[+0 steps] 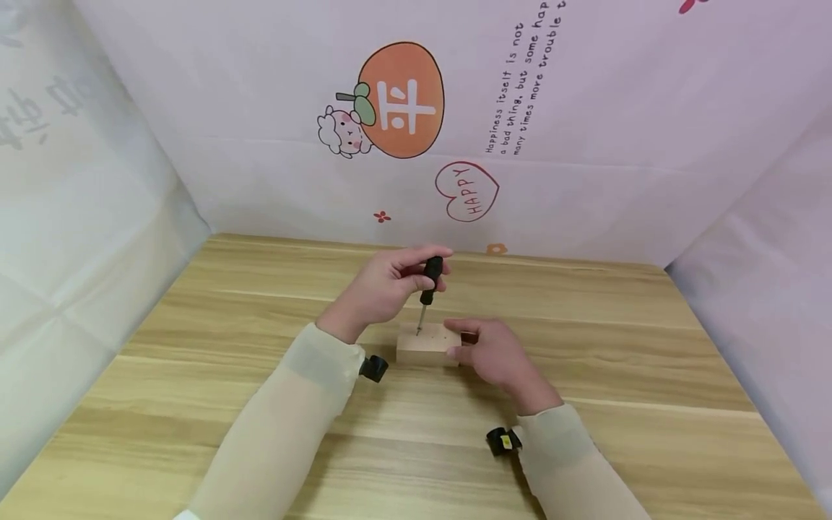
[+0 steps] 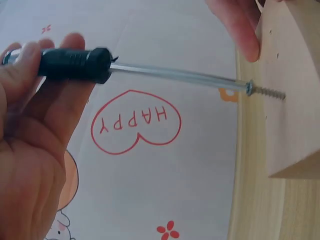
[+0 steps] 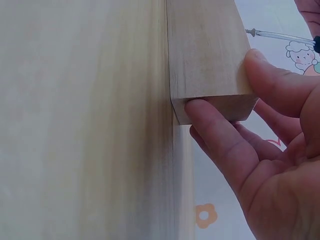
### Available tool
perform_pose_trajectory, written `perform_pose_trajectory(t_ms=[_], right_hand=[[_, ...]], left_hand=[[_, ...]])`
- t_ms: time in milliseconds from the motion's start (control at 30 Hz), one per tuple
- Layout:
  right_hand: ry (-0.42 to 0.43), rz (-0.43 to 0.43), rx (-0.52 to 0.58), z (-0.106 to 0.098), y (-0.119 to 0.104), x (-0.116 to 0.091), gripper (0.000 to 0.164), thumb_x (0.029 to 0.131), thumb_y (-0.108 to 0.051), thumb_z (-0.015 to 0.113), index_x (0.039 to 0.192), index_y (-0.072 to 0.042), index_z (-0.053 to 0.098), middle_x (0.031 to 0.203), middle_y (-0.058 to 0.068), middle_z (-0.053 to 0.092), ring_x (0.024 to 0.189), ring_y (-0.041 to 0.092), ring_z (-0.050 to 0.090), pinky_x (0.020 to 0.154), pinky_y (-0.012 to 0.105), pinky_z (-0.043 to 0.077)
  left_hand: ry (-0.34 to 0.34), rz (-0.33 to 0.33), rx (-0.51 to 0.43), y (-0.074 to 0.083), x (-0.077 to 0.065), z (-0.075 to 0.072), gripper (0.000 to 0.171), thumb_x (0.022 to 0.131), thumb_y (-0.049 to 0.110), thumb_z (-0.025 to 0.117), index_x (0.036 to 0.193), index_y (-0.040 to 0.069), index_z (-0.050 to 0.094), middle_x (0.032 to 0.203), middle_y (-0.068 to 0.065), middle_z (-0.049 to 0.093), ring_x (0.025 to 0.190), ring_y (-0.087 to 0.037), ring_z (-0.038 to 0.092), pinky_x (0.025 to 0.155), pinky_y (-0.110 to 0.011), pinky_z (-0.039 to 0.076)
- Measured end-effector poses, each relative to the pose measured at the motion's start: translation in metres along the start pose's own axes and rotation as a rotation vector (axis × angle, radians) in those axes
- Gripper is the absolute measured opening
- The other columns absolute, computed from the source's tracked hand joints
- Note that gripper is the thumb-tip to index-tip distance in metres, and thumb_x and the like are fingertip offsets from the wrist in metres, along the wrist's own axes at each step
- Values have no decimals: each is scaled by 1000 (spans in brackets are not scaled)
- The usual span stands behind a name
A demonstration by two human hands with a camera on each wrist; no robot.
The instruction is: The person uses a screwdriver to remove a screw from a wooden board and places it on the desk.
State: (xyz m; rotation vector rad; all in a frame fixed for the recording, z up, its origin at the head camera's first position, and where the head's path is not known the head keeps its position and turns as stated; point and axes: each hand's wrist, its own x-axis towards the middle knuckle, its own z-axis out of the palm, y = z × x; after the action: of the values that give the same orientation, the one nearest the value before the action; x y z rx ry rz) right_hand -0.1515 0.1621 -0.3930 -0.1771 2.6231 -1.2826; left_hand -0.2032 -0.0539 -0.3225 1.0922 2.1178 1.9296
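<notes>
Below the left hand [image 1: 380, 287], whose fingers curled round a black-handled screwdriver [image 2: 97, 65], a screw [image 2: 268, 92] stood point-down in a wooden block [image 1: 425, 354], its head meeting the screwdriver's tip. The right hand [image 1: 497, 354], partly closed, gripped the end of the block nearest it.

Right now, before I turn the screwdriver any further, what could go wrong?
The screwdriver could slip off the screw, since its tip meets only the small head. The screw might tilt or go in crooked, because much of its thread stands out of the wooden block. The block could also twist: the right hand grips just one end, while the left hand holds the screwdriver over the other.
</notes>
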Motion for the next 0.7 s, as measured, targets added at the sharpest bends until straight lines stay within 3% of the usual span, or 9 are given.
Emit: perform_pose_trajectory(t_ms=[267,467,567,700], right_hand=[[9,-4,5,3,3,1,42,91,-18,75,133,-18,67,132,-2,61,122,21,54,96,44,48],[12,-3,-22,4,4,3,42,91,-20,76,132,-20,68,131,-2,62,121,21,55,96,44,48],[15,0,-32,4,5,4,42,90,-20,76,131,-21,68,131,-2,62,122,21,54,98,44,47],[18,2,-20,3,6,4,42,90,-19,76,131,-21,68,131,-2,62,122,21,54,97,43,47]], left_hand=[[201,-48,61,2,-4,12,41,90,-4,70,127,12,70,108,-7,71,89,-25,72,83,-32,57],[374,-65,133,5,-8,19,42,84,-2,77,120,18,76,98,-2,73,82,-16,71,66,-27,57],[347,-41,161,6,-9,17,41,85,0,78,122,17,74,101,-2,73,84,-16,70,65,-28,57],[191,-2,113,5,-8,7,36,93,-1,69,127,10,67,114,-7,68,99,-18,67,84,-34,57]])
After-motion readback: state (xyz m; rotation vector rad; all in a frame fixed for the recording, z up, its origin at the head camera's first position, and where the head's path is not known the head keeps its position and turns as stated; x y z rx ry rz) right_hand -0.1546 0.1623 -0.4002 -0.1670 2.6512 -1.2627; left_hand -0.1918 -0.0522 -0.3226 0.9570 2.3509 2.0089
